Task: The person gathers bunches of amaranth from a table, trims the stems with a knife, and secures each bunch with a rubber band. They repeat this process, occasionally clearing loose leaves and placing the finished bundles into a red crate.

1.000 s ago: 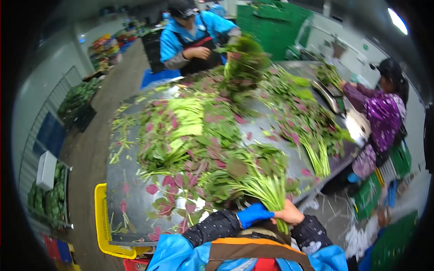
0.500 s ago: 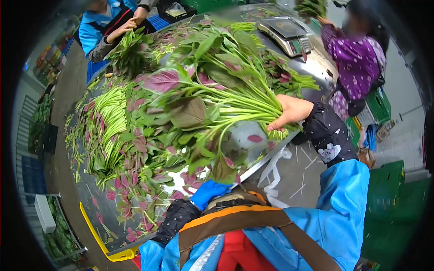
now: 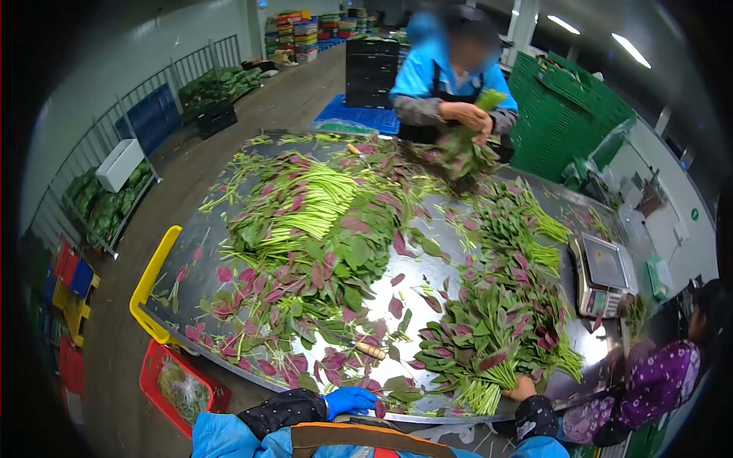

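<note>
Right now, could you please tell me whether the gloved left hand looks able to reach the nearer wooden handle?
Probably yes: the left hand is close to the wooden handle, and nothing seems to block the way; only loose leaves lie around it.

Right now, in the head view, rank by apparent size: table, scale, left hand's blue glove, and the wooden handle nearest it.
1. Table
2. Scale
3. Left hand's blue glove
4. Wooden handle nearest the glove

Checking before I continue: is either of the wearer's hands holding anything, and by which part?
The right hand is against the stems of a leafy bunch; whether it grips them cannot be told. The blue-gloved left hand shows nothing held.
</note>
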Tool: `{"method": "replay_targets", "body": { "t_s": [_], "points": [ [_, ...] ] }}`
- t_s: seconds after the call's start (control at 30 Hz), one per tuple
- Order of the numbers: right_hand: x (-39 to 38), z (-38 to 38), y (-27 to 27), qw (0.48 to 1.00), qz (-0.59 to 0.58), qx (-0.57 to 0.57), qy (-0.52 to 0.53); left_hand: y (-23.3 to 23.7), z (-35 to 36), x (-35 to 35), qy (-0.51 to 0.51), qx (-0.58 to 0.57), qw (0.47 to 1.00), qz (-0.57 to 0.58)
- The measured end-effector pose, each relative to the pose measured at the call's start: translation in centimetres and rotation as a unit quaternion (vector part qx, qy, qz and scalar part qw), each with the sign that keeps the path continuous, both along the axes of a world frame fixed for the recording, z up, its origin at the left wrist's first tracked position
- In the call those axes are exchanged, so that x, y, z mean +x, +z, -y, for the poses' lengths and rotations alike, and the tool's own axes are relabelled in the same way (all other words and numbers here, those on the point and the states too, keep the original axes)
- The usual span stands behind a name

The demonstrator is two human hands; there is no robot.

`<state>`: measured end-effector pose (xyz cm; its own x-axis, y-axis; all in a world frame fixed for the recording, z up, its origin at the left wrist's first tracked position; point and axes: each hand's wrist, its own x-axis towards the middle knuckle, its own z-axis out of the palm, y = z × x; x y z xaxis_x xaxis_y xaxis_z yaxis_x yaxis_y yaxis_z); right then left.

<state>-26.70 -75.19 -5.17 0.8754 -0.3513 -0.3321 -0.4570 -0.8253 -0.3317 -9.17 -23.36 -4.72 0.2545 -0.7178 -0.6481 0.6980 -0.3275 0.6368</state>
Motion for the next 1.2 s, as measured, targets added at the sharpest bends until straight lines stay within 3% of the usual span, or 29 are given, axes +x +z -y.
{"method": "replay_targets", "body": {
  "t_s": [0.07, 0.13, 0.23, 0.3, 0.37, 0.4, 0.5, 0.57, 0.7, 0.77, 0.8, 1.07, 1.2],
  "points": [
    [0.0, -2.3, 3.0, 0.996, 0.005, 0.003, -0.090, 2.3, -0.6, 0.5, -0.003, 0.024, 1.000, 0.007],
    [-0.3, -2.4, 3.1, 0.994, 0.019, 0.000, -0.112, 3.9, -2.1, 1.3, -0.013, 0.025, 0.999, 0.033],
    [-1.0, -3.7, 2.7, 0.985, 0.069, -0.102, -0.123, 1.7, -5.8, 3.3, -0.033, -0.007, 0.996, 0.079],
    [-0.6, -5.2, 3.1, 0.977, 0.070, -0.104, -0.173, 0.0, -8.3, 5.0, -0.073, -0.038, 0.985, 0.152],
    [0.3, -8.9, 3.8, 0.949, 0.174, -0.207, -0.160, 0.5, -10.9, 6.9, -0.018, -0.040, 0.999, 0.021],
    [1.4, -11.1, 4.1, 0.945, 0.208, -0.194, -0.160, 0.6, -12.5, 8.3, -0.063, -0.082, 0.983, 0.149],
    [5.2, -21.0, 5.0, 0.920, 0.325, -0.144, -0.164, 2.5, -17.6, 11.9, -0.046, -0.105, 0.986, 0.119],
    [7.9, -27.9, 5.4, 0.936, 0.302, -0.102, -0.149, 2.4, -20.9, 14.3, -0.026, -0.127, 0.990, 0.061],
    [9.8, -38.3, 2.4, 0.938, 0.325, -0.087, -0.081, 4.0, -26.1, 18.7, 0.025, -0.098, 0.992, 0.075],
    [10.1, -42.7, 1.7, 0.940, 0.301, -0.036, -0.154, 5.5, -27.8, 21.0, 0.029, -0.064, 0.993, 0.098],
    [10.1, -44.1, 0.9, 0.932, 0.319, -0.037, -0.165, 4.0, -28.5, 22.5, 0.038, -0.101, 0.990, 0.093],
    [12.3, -48.4, -2.1, 0.863, 0.362, -0.013, -0.352, 5.5, -29.4, 29.2, 0.036, -0.133, 0.982, 0.127],
    [13.4, -49.9, -1.2, 0.896, 0.254, -0.164, -0.326, 6.5, -28.7, 30.3, 0.046, -0.161, 0.979, 0.113]
  ]
}}
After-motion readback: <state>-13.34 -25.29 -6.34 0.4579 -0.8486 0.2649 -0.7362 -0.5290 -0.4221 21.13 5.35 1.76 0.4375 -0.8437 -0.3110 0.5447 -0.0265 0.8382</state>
